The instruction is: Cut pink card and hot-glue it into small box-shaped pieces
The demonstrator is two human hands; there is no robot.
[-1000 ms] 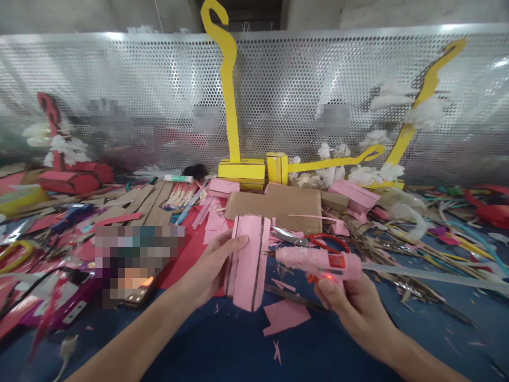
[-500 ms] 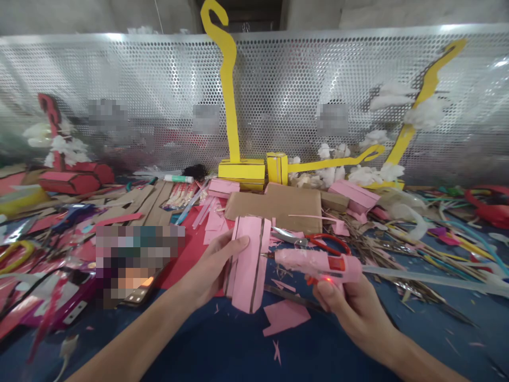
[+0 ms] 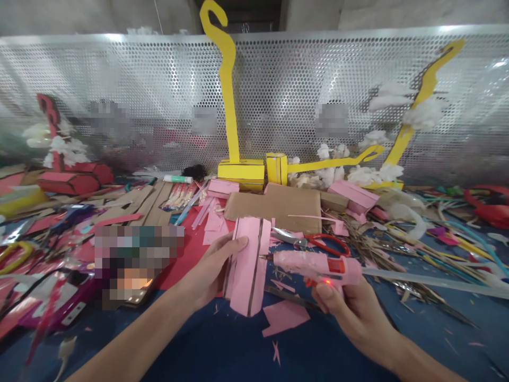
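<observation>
My left hand is closed around the left side of a pink paper-covered cardboard box, its thumb lying across the front. Brown seams run down the box between the pink panels. In my right hand is a pink hot glue gun with a red light lit near the grip. Its metal nozzle points left and is at the box's right-hand seam; whether it touches I cannot tell. A long clear glue stick juts from the gun's rear.
Red-handled scissors lie just behind the glue gun, before a brown cardboard sheet. Pink scraps litter the blue table. Yellow hook-shaped pieces stand by the perforated metal panel. A lit phone lies left.
The glue gun's nozzle has shifted slightly left and down along the box's seam. The box has tilted a little, its lower end dropping slightly. Both hands keep their holds.
</observation>
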